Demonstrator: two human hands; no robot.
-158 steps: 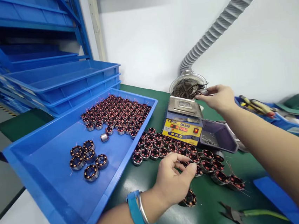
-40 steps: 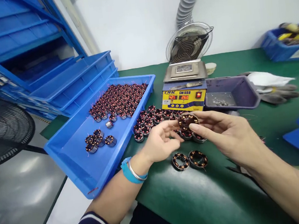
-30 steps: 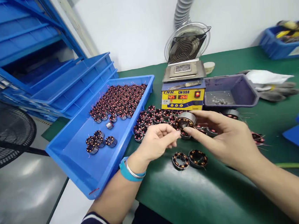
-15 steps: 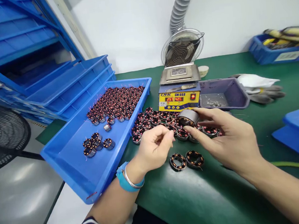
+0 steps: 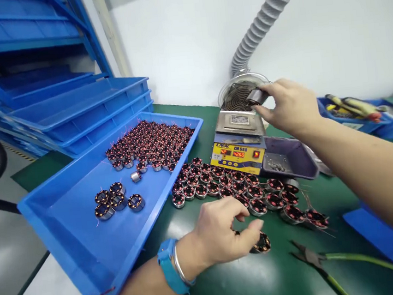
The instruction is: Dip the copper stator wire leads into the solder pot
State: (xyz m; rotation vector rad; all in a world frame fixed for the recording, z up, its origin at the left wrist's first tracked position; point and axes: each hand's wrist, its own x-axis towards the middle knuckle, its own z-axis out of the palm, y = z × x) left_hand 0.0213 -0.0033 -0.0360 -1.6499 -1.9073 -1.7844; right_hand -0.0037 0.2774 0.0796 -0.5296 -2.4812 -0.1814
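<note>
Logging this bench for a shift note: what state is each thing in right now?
Right hand: raised over the solder pot, holding a silver wound stator.
Left hand: down on the green mat, fingers on a copper-wound stator.
Yellow-fronted solder pot: switched on, red digits lit.
Blue plastic tray: partly filled with stators.
Green-handled cutters: lying on the mat, untouched.

white wall (image 5: 186,37), blue racks (image 5: 16,49)
</note>
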